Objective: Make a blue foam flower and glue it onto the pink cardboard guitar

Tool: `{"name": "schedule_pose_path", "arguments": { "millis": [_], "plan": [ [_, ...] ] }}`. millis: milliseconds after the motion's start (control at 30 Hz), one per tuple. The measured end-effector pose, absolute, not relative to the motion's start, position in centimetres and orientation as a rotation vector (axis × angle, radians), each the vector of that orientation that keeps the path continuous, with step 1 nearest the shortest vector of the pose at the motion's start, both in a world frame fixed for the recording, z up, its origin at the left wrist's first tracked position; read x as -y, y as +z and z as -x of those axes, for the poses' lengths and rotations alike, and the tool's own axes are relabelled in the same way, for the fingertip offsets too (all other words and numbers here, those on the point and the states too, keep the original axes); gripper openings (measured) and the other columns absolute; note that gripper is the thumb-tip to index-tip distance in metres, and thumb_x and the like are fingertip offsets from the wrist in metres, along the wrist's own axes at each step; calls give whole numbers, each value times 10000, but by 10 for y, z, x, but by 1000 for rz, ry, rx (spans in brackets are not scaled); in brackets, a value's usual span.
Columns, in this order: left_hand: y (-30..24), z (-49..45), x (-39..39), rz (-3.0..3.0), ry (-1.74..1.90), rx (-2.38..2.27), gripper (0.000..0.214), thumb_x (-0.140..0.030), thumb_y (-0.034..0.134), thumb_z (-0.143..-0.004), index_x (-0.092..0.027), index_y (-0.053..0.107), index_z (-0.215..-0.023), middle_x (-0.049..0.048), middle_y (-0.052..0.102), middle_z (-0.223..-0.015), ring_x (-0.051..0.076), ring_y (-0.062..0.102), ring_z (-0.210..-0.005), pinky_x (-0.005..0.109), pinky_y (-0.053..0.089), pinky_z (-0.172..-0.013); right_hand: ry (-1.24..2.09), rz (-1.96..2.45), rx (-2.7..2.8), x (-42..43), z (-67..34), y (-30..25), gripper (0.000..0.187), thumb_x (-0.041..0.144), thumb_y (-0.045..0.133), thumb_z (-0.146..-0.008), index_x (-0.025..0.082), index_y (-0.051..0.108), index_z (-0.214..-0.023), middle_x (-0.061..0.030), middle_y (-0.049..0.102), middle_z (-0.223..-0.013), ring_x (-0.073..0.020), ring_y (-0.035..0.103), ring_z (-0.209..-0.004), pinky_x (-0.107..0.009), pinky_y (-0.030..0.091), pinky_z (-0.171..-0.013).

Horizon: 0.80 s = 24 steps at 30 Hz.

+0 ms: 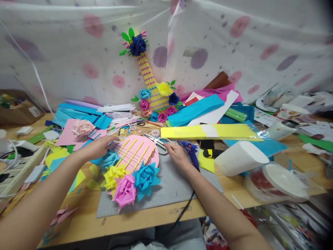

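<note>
Cluttered table: glue gun beside right hand, which apparently touches scissors.

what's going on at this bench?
Someone is making paper crafts. Their right hand is at the handles of the scissors; the left hand is beside a pink disc with yellow strips, its grip unclear. Yellow, pink and blue flowers sit along the disc's near edge, above a grey board. A glue gun is right of the scissors.

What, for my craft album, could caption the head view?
Right hand at the scissors, left hand at a pink guitar with paper flowers.
</note>
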<state>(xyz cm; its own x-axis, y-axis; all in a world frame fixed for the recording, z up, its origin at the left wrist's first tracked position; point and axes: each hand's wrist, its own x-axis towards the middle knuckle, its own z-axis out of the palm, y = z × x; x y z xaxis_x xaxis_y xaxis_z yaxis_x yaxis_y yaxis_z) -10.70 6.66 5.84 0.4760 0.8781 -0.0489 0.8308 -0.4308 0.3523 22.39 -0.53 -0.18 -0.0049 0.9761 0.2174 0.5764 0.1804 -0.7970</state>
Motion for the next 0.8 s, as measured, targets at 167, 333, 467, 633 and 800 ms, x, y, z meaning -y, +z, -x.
{"name": "schedule_pose_path", "arguments": {
  "millis": [167, 333, 467, 633, 800],
  "plan": [
    [55, 122, -89, -2506, -18, -1417, 644, -51, 422, -565, -217, 571, -1169, 87, 589, -1235, 255, 523, -1160, 351, 381, -956, 660, 1460, 1648, 0, -221, -8, 468, 549, 319, -838, 198, 352, -531, 7, 400, -534, -128, 396, -542, -244, 247, -510],
    [50, 122, -91, -2661, -157, -1387, 600, -12, 433, -590, -164, 578, -1152, 134, 612, -1176, 283, 541, -1107, 397, 370, -949, 673, 1479, 1599, 0, -222, -14, 469, 548, 331, -835, 200, 350, -521, 6, 402, -539, -131, 408, -549, -244, 253, -514],
    [50, 122, -91, -2702, -141, -1407, 441, -59, 467, -642, -175, 613, -1042, 125, 654, -1050, 275, 551, -1037, 404, 363, -944, 679, 1489, 1588, 2, -223, -17, 471, 550, 335, -836, 200, 339, -522, 9, 380, -539, -126, 391, -541, -244, 238, -503],
    [51, 135, -92, -2769, -155, -1406, 373, -117, 467, -691, -194, 612, -1025, 83, 673, -1011, 229, 582, -987, 407, 261, -1036, 692, 1497, 1616, 2, -220, -15, 454, 544, 325, -838, 199, 332, -544, 13, 355, -540, -122, 369, -538, -243, 237, -510],
    [59, 144, -86, -2836, -214, -1475, 318, -158, 479, -703, -200, 624, -984, 74, 690, -936, 234, 601, -909, 439, 245, -1032, 679, 1506, 1655, 3, -217, -11, 482, 585, 296, -829, 199, 341, -544, 10, 363, -537, -124, 368, -542, -243, 241, -513]
  ]
}}
